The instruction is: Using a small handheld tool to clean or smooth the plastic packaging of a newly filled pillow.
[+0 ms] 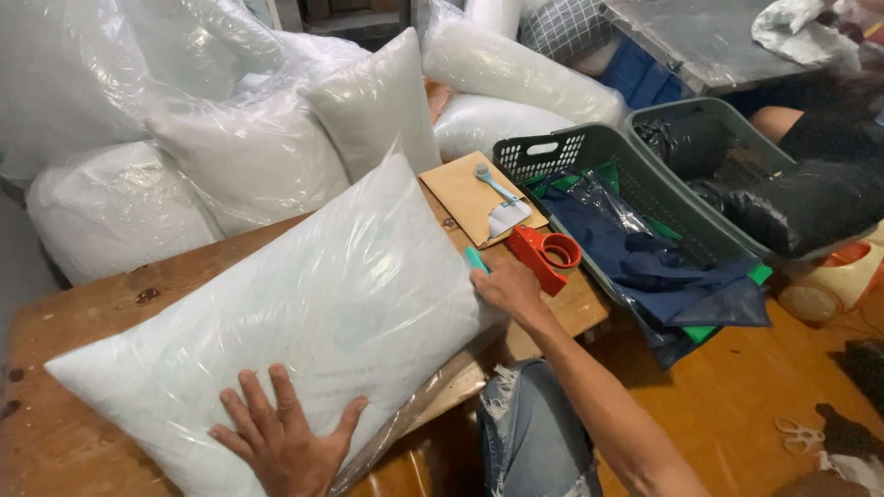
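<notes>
White pillow (pixel 295 322) in clear plastic bag, lying diagonal across the desk (pixel 83 313), near corner overhanging front edge. Left hand (pixel 281 437) flat on it, fingers spread. Right hand (pixel 506 287) at pillow's right end, grip closed on teal item (pixel 475 260), mostly hidden.

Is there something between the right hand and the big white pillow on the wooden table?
Nothing visible stands between them. The right hand is already at the edge of the pillow, holding a small teal tool. The left hand lies flat on the pillow's near side. The red tape dispenser sits beside the right hand, not in between.
</notes>
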